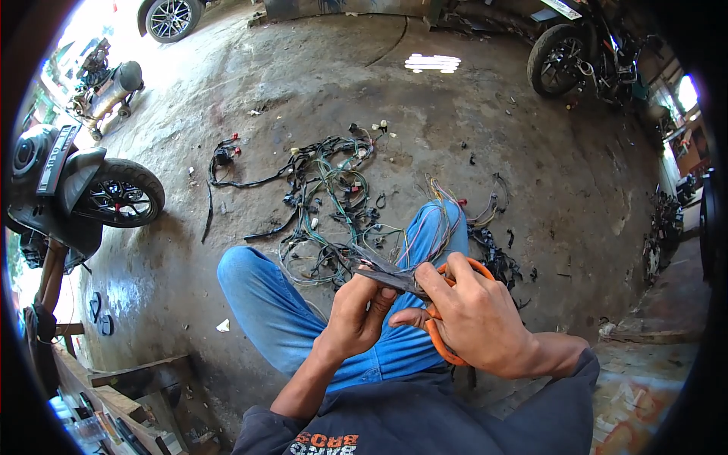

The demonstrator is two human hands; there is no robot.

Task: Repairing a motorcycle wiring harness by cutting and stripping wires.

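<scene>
Left hand (358, 307) pinches taped grey wire bundle (379, 267); right hand (474, 318) grips orange-handled scissors (434, 334), blades around it.

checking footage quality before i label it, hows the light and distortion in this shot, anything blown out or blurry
Head view: strong fisheye, with a black rim at the corners and the concrete floor bending toward the edges. Daylight is blown out at upper left near the car wheel, and a bright patch glares on the floor at top centre. The left hand, right hand, orange scissors and wire bundle are evenly lit and sharp.
</scene>
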